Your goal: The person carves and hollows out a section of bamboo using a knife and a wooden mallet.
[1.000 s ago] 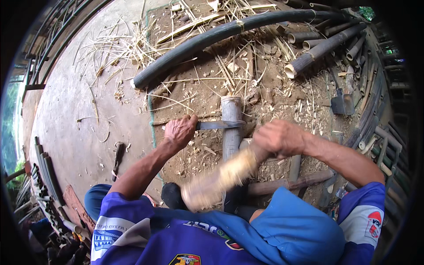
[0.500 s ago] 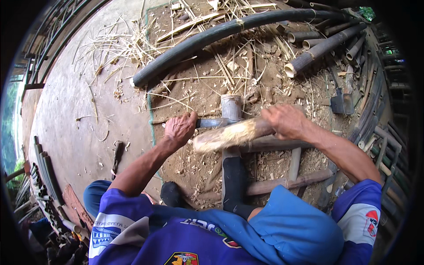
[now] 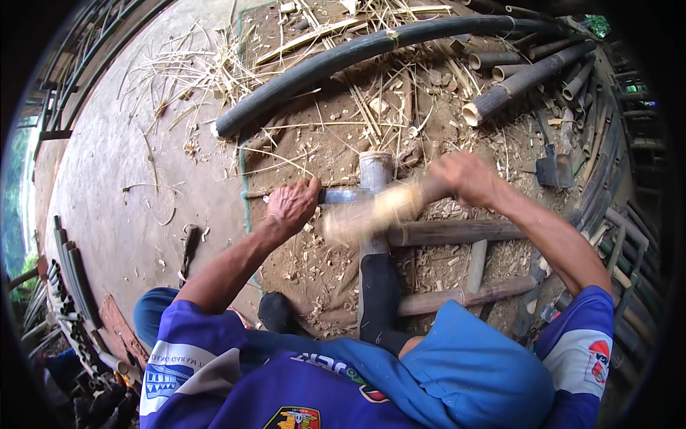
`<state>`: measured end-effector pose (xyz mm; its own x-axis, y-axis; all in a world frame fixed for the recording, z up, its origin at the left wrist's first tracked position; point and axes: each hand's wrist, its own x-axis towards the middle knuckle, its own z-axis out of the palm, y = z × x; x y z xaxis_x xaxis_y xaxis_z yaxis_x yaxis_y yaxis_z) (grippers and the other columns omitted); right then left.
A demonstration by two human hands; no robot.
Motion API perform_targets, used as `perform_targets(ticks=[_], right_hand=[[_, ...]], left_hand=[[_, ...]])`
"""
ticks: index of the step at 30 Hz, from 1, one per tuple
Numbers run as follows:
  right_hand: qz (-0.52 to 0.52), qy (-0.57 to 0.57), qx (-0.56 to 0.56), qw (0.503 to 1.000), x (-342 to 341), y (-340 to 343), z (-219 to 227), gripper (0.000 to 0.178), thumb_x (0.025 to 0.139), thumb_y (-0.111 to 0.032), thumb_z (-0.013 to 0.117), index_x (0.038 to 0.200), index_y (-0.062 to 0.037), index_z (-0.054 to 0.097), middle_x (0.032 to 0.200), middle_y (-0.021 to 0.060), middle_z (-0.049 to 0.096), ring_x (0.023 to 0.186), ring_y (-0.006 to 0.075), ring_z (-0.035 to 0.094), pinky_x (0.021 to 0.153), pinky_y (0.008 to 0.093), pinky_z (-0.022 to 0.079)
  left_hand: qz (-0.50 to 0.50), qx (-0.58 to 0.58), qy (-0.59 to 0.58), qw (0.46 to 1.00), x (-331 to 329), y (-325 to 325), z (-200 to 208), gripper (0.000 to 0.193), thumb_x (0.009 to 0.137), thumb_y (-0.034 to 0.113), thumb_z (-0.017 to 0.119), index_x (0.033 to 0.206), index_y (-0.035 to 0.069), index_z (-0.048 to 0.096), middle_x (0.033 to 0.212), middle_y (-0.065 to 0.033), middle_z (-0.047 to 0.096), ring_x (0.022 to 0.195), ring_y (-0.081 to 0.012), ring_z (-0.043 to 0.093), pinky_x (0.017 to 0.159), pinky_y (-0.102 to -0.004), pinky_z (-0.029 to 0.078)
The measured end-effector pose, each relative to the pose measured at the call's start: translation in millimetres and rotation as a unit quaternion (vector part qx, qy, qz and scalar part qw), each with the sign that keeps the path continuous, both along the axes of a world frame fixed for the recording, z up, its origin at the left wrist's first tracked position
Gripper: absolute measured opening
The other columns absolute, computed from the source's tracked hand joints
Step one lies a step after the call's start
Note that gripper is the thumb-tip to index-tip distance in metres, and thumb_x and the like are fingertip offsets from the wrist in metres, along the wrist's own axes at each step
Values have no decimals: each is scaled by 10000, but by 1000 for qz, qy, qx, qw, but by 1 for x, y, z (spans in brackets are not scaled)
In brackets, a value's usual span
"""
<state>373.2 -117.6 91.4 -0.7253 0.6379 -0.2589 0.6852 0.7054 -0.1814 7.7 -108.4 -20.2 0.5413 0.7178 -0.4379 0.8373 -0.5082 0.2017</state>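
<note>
Left hand (image 3: 291,204) on a steel-bladed knife (image 3: 344,195), right hand (image 3: 463,179) on a thick wooden club (image 3: 397,204), both at a pale grey bamboo pole (image 3: 376,170)

In the head view, the left hand is wrapped firmly around the knife's handle, which is mostly hidden inside the fist. The blade sticks out to the right of that fist, and its outer part reaches the bamboo pole just below the pole's cut top end. Part of the blade passes behind the club, so its tip is hidden.

The right hand grips the narrow dark end of the club, fingers folded tightly around it. The club's thicker body lies to the left of this grip and slants down across the pole, with a pale, frayed patch near its middle. It is blurred, and whether it touches the blade cannot be told.

The pole runs from beyond the blade back toward the person, beside a leg in a black sock (image 3: 379,293). To its right, a brown bamboo crosspiece (image 3: 457,232) lies below the right hand, and a second brown bamboo length (image 3: 493,289) lies nearer the person. Farther off, a long blackish-green bamboo pole (image 3: 325,66) stretches across the dirt ground, past loose straw-coloured strips (image 3: 204,71) spread over the grey concrete slab (image 3: 107,164).
</note>
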Motion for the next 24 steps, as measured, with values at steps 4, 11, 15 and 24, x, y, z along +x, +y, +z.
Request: perform_targets(ticks=[4,11,15,24], right_hand=[[38,44,2,998,-25,-23,13,388,687,-143,847,985,-110,600,887,44,666,821,202,660,694,340,563],[15,-63,80,995,12,-2,-4,457,672,-166,858,1033,-92,586,881,93,675,862,267,698,736,383,562],[-107,66,86,988,28,-2,35,575,684,-104,830,1160,-74,509,951,115,687,888,293,699,738,439,585],[-445,371,-67,812,0,-28,77,690,735,-125,779,1351,11,499,1170,102,642,1091,191,616,985,343,467]], left_hand=[[11,37,-24,999,-11,4,-2,134,1021,176,440,1054,51,476,927,-191,643,767,-340,701,672,-494,549],[-10,88,-77,993,-13,-8,-13,206,945,225,577,1075,74,525,941,-157,628,833,-345,670,707,-479,519],[-40,135,-131,981,-21,-2,-17,334,871,333,701,1085,102,590,897,-122,633,761,-304,659,677,-440,519],[-78,-142,-174,971,-19,47,19,342,870,428,756,836,95,689,680,-95,668,654,-272,677,609,-427,515]])
